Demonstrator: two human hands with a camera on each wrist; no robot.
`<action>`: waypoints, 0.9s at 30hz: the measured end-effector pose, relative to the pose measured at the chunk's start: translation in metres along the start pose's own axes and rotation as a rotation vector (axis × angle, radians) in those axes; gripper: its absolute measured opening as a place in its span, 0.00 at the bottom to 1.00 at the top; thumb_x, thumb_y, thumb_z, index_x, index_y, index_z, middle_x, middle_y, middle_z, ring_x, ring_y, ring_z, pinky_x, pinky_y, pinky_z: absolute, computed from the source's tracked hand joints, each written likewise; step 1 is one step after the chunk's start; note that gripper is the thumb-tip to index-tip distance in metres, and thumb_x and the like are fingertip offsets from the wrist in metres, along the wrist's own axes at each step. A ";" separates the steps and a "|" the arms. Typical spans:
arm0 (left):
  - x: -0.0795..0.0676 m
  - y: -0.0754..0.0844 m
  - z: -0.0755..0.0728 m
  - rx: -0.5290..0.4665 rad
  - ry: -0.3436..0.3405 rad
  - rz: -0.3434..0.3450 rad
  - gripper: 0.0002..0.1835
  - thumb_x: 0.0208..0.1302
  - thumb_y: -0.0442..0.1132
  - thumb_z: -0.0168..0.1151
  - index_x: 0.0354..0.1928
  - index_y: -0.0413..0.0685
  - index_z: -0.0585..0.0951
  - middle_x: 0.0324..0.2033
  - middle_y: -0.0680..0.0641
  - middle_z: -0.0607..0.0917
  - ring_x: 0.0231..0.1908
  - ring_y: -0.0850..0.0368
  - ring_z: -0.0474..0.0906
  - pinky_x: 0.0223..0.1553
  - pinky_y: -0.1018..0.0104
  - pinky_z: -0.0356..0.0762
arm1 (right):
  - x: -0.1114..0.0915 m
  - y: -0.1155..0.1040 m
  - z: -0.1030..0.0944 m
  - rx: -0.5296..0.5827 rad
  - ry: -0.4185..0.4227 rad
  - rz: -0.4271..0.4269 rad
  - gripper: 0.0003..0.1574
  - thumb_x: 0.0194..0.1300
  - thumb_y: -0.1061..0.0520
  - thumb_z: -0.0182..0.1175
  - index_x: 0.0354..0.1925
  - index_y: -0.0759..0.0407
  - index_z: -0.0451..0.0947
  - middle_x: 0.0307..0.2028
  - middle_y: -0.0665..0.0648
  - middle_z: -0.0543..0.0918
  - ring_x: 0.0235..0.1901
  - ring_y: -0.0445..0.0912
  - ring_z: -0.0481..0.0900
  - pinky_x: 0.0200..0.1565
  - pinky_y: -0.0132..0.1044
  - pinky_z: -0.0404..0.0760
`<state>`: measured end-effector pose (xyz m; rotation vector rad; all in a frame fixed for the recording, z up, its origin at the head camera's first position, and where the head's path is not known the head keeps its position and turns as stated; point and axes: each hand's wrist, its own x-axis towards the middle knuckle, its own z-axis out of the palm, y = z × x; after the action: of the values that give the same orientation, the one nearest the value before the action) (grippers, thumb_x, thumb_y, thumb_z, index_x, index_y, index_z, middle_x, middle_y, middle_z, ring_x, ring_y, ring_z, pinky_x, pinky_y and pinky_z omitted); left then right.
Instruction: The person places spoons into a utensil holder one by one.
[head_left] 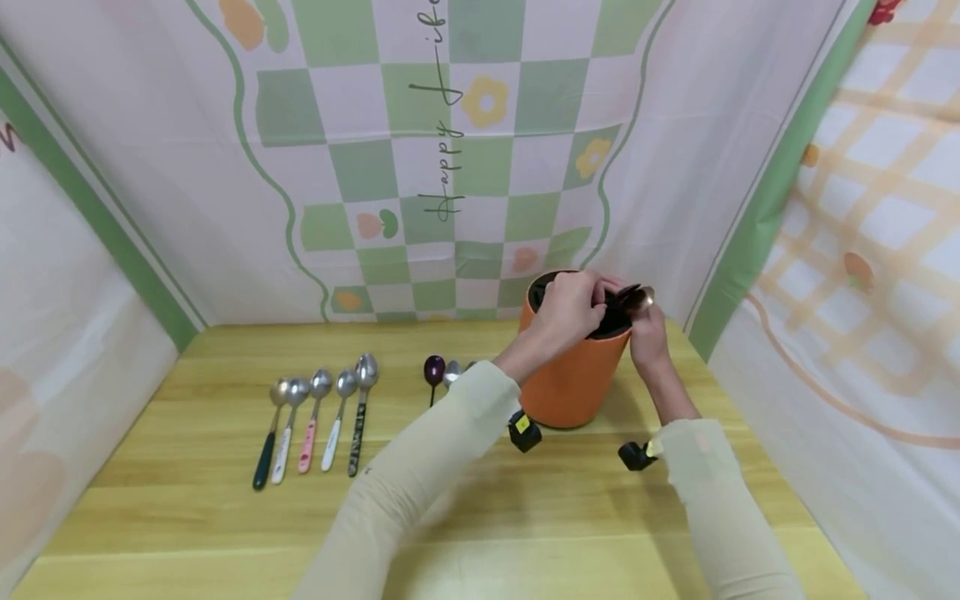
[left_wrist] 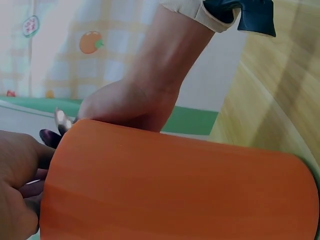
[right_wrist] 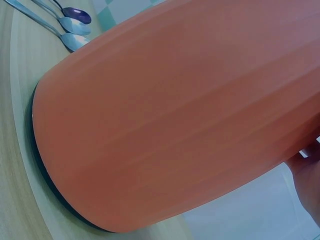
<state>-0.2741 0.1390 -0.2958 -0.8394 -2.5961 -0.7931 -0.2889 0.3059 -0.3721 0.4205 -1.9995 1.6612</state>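
Found upright at the far right of the table (head_left: 540, 550): an orange pot (head_left: 566, 383), dark inside, probably stiff-walled and light for its bulk, so apt to tip if pushed at the rim; best steadied low down with a flat palm. At the mouth, toward the right, to be seen poking up with shiny bowls: a few spoons (head_left: 637, 298), between left hand (head_left: 566, 312) and right hand (head_left: 651, 337). On the left, reaching over the near rim with bent fingers close together, tips partly hidden; cannot tell whether clamped on a handle. On the right, bent in at the outer rim just beside the bowls, with fingers mostly out of sight; cannot tell whether closed round the spoons or merely touching. Judging by the shine, probably metal: stiff, light, hard to break, but smooth and likely to slide or clatter together. Best taken by the necks just below the bowls, pinched between thumb and fingertips, rather than by the slick, rounded bowls. Lying left of the pot, beside silver ones, a purple spoon (head_left: 434, 369); farther left, a row of five (head_left: 320, 384).
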 end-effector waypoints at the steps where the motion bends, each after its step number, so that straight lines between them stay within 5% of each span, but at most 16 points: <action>1: -0.001 -0.001 -0.001 0.009 0.001 0.003 0.06 0.67 0.40 0.64 0.31 0.52 0.79 0.26 0.57 0.81 0.29 0.63 0.78 0.33 0.73 0.75 | -0.001 0.000 0.000 0.003 -0.003 -0.017 0.33 0.81 0.51 0.35 0.58 0.77 0.75 0.56 0.44 0.83 0.60 0.33 0.74 0.69 0.28 0.64; 8: -0.012 -0.009 -0.013 -0.012 0.063 0.002 0.06 0.64 0.40 0.67 0.30 0.51 0.81 0.25 0.55 0.82 0.29 0.61 0.79 0.33 0.73 0.76 | -0.002 -0.001 0.002 -0.037 -0.023 -0.066 0.34 0.82 0.51 0.31 0.58 0.73 0.76 0.62 0.72 0.75 0.61 0.33 0.73 0.67 0.26 0.65; 13: -0.025 -0.020 -0.026 -0.114 0.112 0.012 0.05 0.64 0.37 0.67 0.31 0.47 0.81 0.26 0.52 0.84 0.27 0.62 0.78 0.29 0.78 0.73 | 0.001 -0.001 0.002 -0.054 -0.036 -0.066 0.34 0.82 0.52 0.30 0.57 0.74 0.76 0.63 0.74 0.74 0.62 0.34 0.72 0.67 0.26 0.64; 20: -0.046 -0.043 -0.048 -0.134 0.160 0.042 0.04 0.64 0.34 0.67 0.32 0.45 0.80 0.28 0.49 0.85 0.30 0.59 0.80 0.33 0.76 0.76 | 0.000 -0.003 0.003 -0.096 -0.010 -0.039 0.35 0.82 0.51 0.30 0.58 0.72 0.77 0.64 0.66 0.77 0.63 0.33 0.71 0.69 0.28 0.63; 27: -0.063 -0.060 -0.067 -0.134 0.178 -0.018 0.03 0.64 0.32 0.64 0.32 0.43 0.82 0.31 0.48 0.88 0.32 0.58 0.84 0.35 0.74 0.81 | -0.006 -0.021 0.005 -0.093 -0.013 0.025 0.31 0.81 0.58 0.30 0.59 0.75 0.74 0.65 0.71 0.73 0.63 0.34 0.70 0.70 0.30 0.62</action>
<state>-0.2543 0.0312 -0.2937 -0.7448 -2.4191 -1.0080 -0.2738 0.2958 -0.3586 0.3752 -2.0896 1.5768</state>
